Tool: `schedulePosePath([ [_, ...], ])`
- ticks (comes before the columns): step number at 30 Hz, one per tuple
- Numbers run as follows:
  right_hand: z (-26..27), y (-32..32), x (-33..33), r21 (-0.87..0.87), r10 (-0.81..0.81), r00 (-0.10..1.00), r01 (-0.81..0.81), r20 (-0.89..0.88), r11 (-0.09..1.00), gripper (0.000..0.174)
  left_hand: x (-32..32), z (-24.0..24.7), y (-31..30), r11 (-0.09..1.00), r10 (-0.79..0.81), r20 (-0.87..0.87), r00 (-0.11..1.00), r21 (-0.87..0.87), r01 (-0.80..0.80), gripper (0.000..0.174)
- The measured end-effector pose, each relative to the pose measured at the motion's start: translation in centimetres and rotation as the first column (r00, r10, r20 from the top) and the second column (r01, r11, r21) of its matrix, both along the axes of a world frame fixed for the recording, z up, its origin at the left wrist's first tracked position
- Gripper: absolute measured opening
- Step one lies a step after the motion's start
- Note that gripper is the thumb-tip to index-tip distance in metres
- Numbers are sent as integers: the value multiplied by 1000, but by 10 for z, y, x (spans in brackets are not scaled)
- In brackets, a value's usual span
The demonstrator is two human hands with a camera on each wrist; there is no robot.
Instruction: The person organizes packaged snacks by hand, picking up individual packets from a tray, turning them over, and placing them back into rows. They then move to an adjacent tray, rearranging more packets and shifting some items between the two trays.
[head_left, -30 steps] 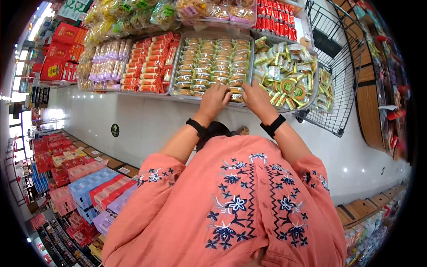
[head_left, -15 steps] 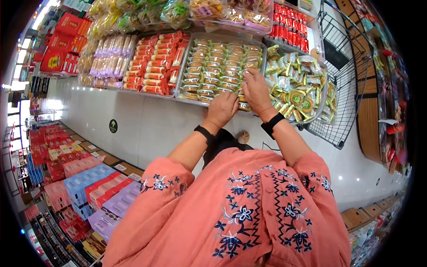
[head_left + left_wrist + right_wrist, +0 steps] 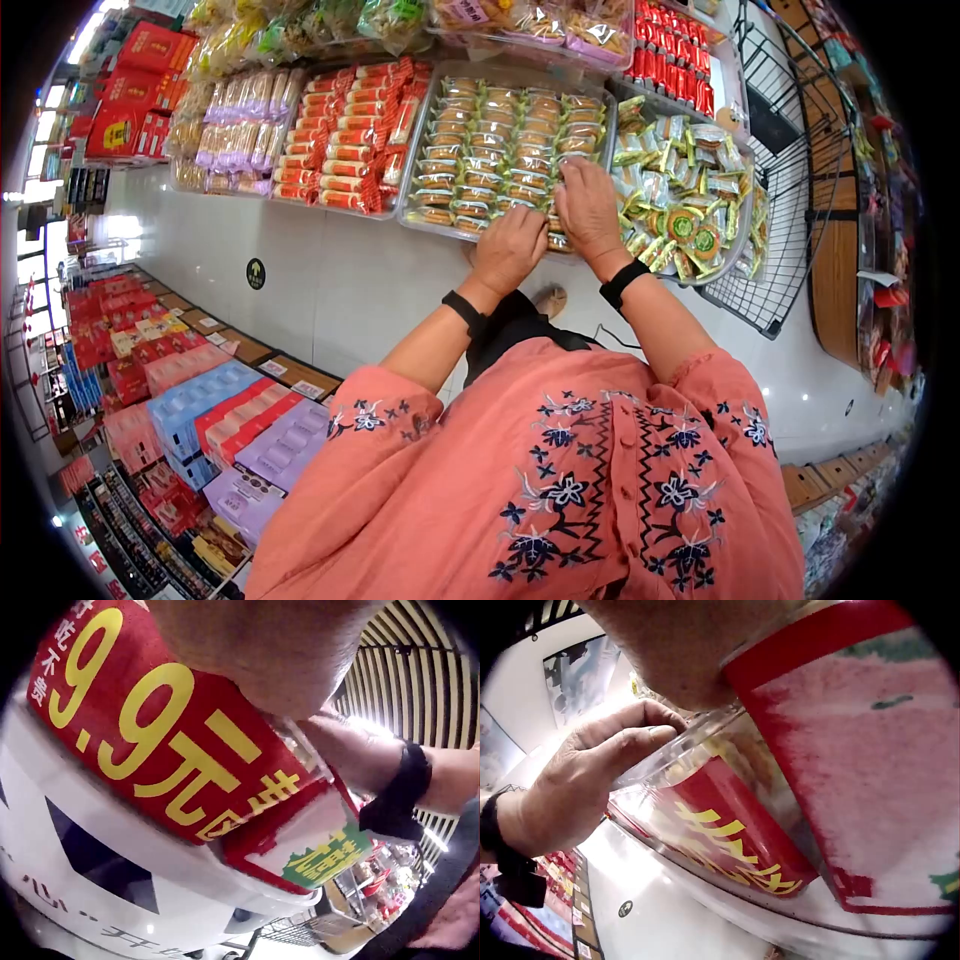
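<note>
A clear plastic tray (image 3: 436, 230) holds rows of individually wrapped round cookies (image 3: 487, 140). My left hand (image 3: 512, 248) is at the tray's front edge, fingers bent over the wrapped cookies there. The right wrist view shows that left hand (image 3: 592, 761) from the side, with thumb and fingers reaching over the clear rim. Just to its right, my right hand (image 3: 590, 208) lies over the rightmost column, fingers directed down into the tray. Both sets of fingertips are hidden, so I cannot tell whether either hand pinches a cookie.
On the right stands a tray of loose green-and-yellow packets (image 3: 655, 180), with a wire shopping cart (image 3: 770, 240) beyond. Red-wrapped snack sticks (image 3: 350, 140) fill the tray on the left. A red 9.9 price sign (image 3: 165, 720) covers the stand's front. Stacked boxes (image 3: 215, 400) line the lower left.
My right hand has moved from the tray's front right corner farther in over the right column. My left hand stays at the front edge. The head view has shifted slightly.
</note>
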State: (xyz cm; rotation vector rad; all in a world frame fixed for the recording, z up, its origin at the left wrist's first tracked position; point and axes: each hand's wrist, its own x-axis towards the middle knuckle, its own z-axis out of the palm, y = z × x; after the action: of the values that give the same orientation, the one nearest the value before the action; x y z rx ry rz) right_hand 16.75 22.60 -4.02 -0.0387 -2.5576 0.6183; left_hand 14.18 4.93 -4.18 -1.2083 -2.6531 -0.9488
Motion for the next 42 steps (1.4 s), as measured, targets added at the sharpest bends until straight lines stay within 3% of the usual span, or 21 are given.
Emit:
schedulePosePath([
  [3,-1,1,1,14,0,1000,0,4,1000,35,-6,9,-2,978,7,323,946,193,-74,17],
  [6,6,0,2,-12,11,1000,-11,1,1000,33,-50,34,-13,959,65,201,977,257,-117,21],
  [8,4,0,2,-14,12,1000,-12,-1,1000,31,-107,40,-23,973,99,-1,995,211,-97,25],
  [10,4,-1,2,-22,10,1000,-10,-7,1000,30,-156,55,-32,995,99,-11,995,-7,-99,29],
  [11,4,0,2,-27,7,1000,-7,-9,1000,30,-180,60,-34,982,32,-99,995,-182,-49,33],
  [14,3,0,3,-17,-3,1000,3,-8,1000,29,-221,36,-38,960,-18,-211,977,-277,-42,35],
  [16,3,-1,2,-17,-7,1000,7,-4,1000,29,-230,36,-37,928,-56,-240,969,-371,-39,38],
  [19,4,-1,3,-19,-20,1000,20,0,1000,29,-238,38,-41,930,-97,-165,982,-367,30,36],
  [28,1,-1,3,-2,-40,999,40,-22,999,28,-233,30,-45,918,-92,-282,955,-395,-28,35],
  [34,-3,-1,2,12,-51,999,51,-2,999,30,-240,34,-55,946,-113,-203,973,-321,43,31],
  [42,-2,0,2,5,-38,999,38,-37,999,29,-220,37,-62,911,-128,-196,972,-410,37,27],
])
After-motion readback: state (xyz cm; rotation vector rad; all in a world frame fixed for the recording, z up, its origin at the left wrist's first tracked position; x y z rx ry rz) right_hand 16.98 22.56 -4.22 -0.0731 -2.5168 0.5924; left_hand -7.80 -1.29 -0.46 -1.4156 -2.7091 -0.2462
